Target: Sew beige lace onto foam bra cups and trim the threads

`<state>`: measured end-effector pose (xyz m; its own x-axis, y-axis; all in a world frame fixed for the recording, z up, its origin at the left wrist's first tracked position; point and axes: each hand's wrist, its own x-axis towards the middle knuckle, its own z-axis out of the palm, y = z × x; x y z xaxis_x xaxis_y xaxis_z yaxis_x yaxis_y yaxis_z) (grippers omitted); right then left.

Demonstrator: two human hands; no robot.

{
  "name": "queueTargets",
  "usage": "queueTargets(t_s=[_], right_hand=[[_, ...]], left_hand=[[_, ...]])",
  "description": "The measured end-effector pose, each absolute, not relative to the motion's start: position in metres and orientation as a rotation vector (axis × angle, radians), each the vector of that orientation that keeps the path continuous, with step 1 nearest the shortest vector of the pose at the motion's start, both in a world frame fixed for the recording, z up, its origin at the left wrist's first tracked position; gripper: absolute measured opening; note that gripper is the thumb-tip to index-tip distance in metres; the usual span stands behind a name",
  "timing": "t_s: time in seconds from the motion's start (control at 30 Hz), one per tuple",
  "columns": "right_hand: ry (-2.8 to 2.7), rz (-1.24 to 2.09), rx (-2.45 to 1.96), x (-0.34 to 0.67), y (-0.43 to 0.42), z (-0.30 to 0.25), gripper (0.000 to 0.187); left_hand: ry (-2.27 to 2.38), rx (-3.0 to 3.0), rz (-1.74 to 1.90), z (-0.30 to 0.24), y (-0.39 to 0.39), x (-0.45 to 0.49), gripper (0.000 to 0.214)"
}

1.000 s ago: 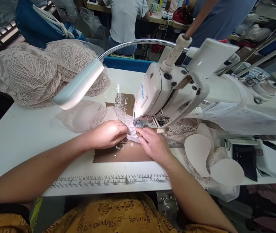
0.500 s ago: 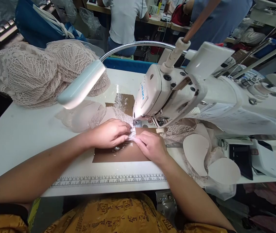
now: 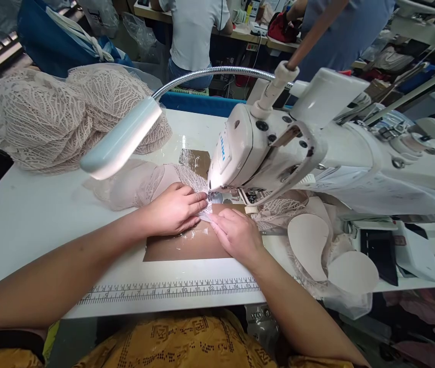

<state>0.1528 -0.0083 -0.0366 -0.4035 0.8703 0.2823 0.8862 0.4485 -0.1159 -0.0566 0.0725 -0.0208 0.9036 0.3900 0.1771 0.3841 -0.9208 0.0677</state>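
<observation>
Both my hands press a strip of pale lace fabric [image 3: 152,181] flat just in front of the needle of a white sewing machine [image 3: 274,148]. My left hand [image 3: 173,208] lies on the lace with its fingers pinched together at the edge. My right hand [image 3: 236,232] pinches the same edge from the right, fingertips meeting the left hand's. The lace trails off to the left over a brown patch [image 3: 187,245] on the table. The needle itself is hidden behind the machine head.
A heap of lace pieces [image 3: 60,112] fills the table's back left. A gooseneck lamp [image 3: 120,138] hangs over the work. Padded cups [image 3: 317,245] lie at the right. A printed ruler [image 3: 171,290] runs along the front edge. Other people sit and stand behind.
Both hands have crept slightly left and toward the needle with the lace edge; less white lace shows between the fingertips. The camera has shifted a little.
</observation>
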Motion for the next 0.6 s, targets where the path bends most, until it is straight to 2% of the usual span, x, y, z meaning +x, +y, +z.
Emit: queueTargets(t_s=[0.17, 0.6], right_hand=[[-2.450, -0.102, -1.502, 0.153, -0.009, -0.035, 0.030], [-2.466, 0.075, -1.631, 0.151, -0.003, -0.034, 0.036]], left_hand=[[0.530, 3.033, 0.319, -0.025, 0.071, -0.058, 0.032], [0.715, 2.921, 0.371, -0.032, 0.080, -0.059, 0.035]])
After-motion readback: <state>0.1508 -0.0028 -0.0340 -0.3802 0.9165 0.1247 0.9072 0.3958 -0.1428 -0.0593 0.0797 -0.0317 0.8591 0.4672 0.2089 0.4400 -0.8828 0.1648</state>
